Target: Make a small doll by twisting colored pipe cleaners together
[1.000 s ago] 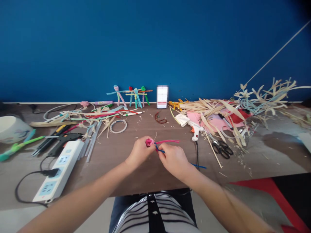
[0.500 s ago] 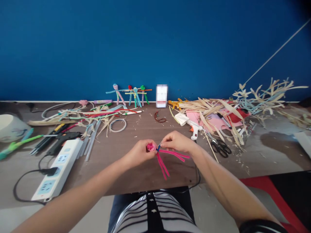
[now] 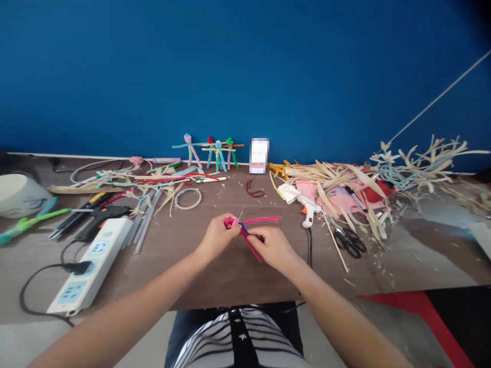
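Note:
Between the thumb and fingers of my left hand (image 3: 215,236) is the coiled end of a bundle of pink pipe cleaners (image 3: 264,220). Its loose strands split in two, one pair pointing right and the other slanting down toward me. A dark blue pipe cleaner (image 3: 242,226) wraps round the bundle just beside the coil. My right hand (image 3: 273,248) is closed in a pinch on the blue one, below the wrap and over the lower pink strands. Its fingertips partly hide the blue end. Both hands are above the table, close together.
Several pipe cleaner figures (image 3: 218,153) stand by the blue wall, left of a phone (image 3: 259,156). A white glue gun (image 3: 309,210), scissors (image 3: 350,242) and a heap of dry strips (image 3: 326,174) lie right. Left are a power strip (image 3: 90,268) and black glue gun (image 3: 102,224).
My right hand has moved from above the bundle to below it, pulling the blue pipe cleaner down toward me. My left hand keeps its hold on the pink coil, slightly shifted left.

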`<control>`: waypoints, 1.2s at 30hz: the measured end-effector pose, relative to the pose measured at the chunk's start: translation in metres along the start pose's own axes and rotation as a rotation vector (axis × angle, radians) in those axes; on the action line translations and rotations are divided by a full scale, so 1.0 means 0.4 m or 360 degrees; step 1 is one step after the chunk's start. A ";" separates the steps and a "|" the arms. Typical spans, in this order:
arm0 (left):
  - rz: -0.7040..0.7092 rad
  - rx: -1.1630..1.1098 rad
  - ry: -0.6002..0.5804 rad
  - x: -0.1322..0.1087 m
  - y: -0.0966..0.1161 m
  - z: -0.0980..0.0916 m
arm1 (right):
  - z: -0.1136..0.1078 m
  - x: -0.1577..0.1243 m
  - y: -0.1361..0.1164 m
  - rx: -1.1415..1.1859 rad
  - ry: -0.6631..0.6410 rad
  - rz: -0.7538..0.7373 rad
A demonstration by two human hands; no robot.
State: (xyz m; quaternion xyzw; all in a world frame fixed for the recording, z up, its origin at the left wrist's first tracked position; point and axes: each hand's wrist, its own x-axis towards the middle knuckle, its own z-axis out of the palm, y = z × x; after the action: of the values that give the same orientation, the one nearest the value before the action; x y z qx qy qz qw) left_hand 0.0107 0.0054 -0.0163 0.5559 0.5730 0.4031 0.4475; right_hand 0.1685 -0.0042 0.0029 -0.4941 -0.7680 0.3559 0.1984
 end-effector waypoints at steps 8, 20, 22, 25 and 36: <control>0.0161 0.0304 -0.0124 -0.011 0.023 0.002 | -0.039 -0.033 -0.066 -0.0762 0.0113 -0.0098; 0.0252 0.0074 -0.0543 -0.041 0.031 -0.019 | -0.075 0.060 0.046 0.0596 -0.0727 0.0242; 0.0231 0.0031 -0.0371 -0.038 0.023 -0.013 | -0.053 0.058 0.053 0.0716 -0.0744 0.0300; 0.0168 0.0000 -0.0088 -0.026 0.004 -0.003 | -0.013 0.049 0.054 0.0770 -0.0618 0.0379; 0.0185 0.0171 0.0025 -0.014 -0.004 0.010 | -0.020 -0.019 -0.053 -0.0628 -0.0008 -0.0099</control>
State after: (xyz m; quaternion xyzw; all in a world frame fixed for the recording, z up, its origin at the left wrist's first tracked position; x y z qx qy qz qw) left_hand 0.0141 -0.0006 -0.0186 0.6083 0.5640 0.4014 0.3882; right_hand 0.1639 -0.0136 0.0245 -0.4985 -0.8382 0.1935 0.1068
